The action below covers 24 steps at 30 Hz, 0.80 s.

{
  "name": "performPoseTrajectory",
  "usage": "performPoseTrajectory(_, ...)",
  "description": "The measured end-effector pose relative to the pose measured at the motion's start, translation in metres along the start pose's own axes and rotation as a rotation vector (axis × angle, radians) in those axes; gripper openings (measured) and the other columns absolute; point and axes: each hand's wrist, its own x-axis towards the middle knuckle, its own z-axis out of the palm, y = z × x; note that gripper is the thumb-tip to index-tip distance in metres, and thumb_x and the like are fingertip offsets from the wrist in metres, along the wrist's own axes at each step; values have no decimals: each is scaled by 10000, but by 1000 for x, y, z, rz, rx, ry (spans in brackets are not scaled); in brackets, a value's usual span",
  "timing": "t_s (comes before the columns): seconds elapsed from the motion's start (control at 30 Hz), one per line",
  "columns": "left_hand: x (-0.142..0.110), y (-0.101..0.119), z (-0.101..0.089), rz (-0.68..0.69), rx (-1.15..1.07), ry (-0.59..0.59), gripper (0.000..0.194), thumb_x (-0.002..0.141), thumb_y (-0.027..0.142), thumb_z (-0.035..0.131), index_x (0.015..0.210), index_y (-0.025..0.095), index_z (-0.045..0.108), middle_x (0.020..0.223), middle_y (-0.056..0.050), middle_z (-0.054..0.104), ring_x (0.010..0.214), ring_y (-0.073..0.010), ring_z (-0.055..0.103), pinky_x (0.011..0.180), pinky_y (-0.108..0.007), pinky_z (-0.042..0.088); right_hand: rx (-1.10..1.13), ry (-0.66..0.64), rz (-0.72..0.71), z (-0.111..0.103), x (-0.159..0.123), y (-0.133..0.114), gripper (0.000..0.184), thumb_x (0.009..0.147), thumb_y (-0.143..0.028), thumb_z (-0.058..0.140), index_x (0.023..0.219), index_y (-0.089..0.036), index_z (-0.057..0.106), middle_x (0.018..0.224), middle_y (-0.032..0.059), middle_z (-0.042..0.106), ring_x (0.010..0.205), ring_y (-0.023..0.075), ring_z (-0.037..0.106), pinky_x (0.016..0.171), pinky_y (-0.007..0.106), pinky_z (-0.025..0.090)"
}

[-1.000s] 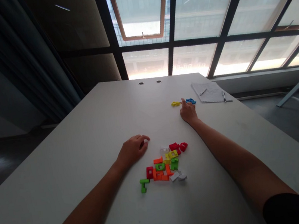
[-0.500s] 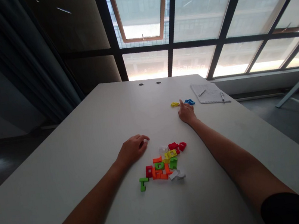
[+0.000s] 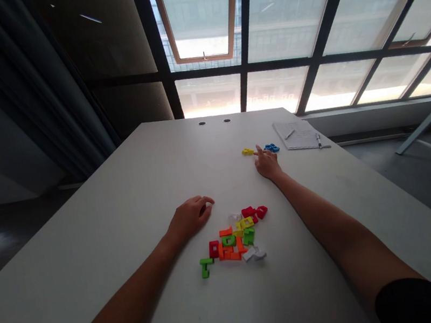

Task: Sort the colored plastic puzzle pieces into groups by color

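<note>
A heap of small coloured blocks (image 3: 236, 238) in red, orange, yellow, green and white lies on the white table (image 3: 125, 208). My left hand (image 3: 190, 217) rests on the table just left of the heap, fingers curled, with nothing visible in it. My right hand (image 3: 267, 163) is stretched far forward and lies between a yellow piece (image 3: 247, 151) and a blue piece (image 3: 271, 148). Its fingers point at the yellow piece and touch or nearly touch it. Whether they grip anything is too small to tell.
A sheet of paper (image 3: 297, 134) with a pen (image 3: 318, 139) lies at the far right of the table. Two cable holes (image 3: 214, 122) sit near the far edge. Large windows rise behind the table, and a dark curtain hangs at the left.
My right hand has drawn slightly left, toward the yellow piece. My left hand has stayed where it was. The view has shifted a little.
</note>
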Motion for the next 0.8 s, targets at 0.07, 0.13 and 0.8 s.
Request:
performPoseTrajectory(0.07, 0, 0, 1, 3, 0, 0, 311, 1030, 382, 492, 1162, 288, 758, 991, -31, 743, 882, -207, 681, 752, -307, 489, -9, -15, 20, 1, 1, 0, 767, 1064, -288, 359, 1718, -73, 22, 1587, 244, 531, 1487, 364, 406, 1174, 517, 318)
performPoseTrajectory(0.13, 0, -1, 1, 4, 1, 3, 309, 1026, 376, 496, 1160, 283, 758, 1000, -33, 744, 888, -206, 681, 759, -308, 491, -4, -49, 17, 2, 3, 0, 778, 1077, -347, 357, 1721, -85, 9, 1614, 236, 504, 1508, 369, 384, 1185, 542, 308)
performPoseTrajectory(0.8, 1, 0, 1, -6, 15, -3, 299, 1016, 355, 499, 1156, 284, 754, 983, -27, 742, 884, -204, 676, 752, -302, 470, 42, -109, -52, -1, 3, -2, 756, 1088, -445, 390, 1729, -163, 103, 1673, 178, 449, 1545, 356, 361, 1207, 569, 288)
